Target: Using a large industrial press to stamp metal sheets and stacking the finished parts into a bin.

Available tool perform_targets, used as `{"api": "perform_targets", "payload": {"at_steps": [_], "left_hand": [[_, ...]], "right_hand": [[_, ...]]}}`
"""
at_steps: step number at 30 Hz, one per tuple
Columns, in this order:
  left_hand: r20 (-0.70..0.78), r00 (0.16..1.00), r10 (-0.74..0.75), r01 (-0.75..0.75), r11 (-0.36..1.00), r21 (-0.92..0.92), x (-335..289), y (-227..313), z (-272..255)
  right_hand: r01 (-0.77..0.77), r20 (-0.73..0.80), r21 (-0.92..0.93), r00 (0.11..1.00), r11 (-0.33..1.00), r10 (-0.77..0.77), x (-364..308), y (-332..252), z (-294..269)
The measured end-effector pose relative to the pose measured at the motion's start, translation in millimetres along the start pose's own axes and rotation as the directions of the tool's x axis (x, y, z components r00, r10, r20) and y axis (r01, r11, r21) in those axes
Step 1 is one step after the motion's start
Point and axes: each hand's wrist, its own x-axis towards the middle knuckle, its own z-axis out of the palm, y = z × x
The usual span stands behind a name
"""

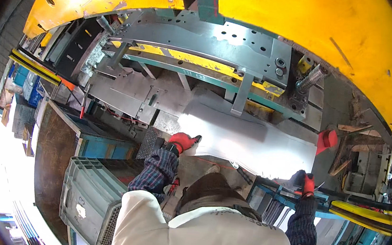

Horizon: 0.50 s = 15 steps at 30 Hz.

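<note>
A large shiny metal sheet [251, 138] with a wavy outline lies in front of me, below the press tooling. My left hand [183, 142], in a red glove with dark fingertips, is closed on its near left edge. At the sheet's near right corner is my right hand [307, 183], in the same kind of glove. Its fingers bend round that corner, partly hidden by their dark coating. Past the sheet's right end sits a red rounded object [327, 140] whose kind I cannot make out.
A yellow press beam [321, 21] arches overhead, with a steel die plate [190, 38] under it. To my left stand a grey plastic crate [87, 202] and a rusty bin [51, 155]. A blue metal rack [270, 192] is close by my right arm, near a yellow-and-black bar [363, 214].
</note>
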Motion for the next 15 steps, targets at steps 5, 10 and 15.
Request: {"api": "perform_targets", "payload": {"at_steps": [5, 10, 15], "left_hand": [[-0.09, 0.979, -0.185, 0.113, 0.847, -0.519, 25, -27, 26], [0.025, 0.99, -0.137, 0.074, 0.365, -0.928, 25, -76, 55], [0.087, 0.996, -0.011, 0.086, 0.331, -0.94, 28, -29, 27]], "right_hand": [[-0.181, 0.288, 0.585, 0.958, 0.791, 0.006, 18, 33, 0], [-0.114, 0.065, -0.165, 0.99, 0.98, 0.126, -25, -59, 13], [-0.167, -0.17, -0.563, 0.982, 0.81, 0.085, -43, -6, 1]]}}
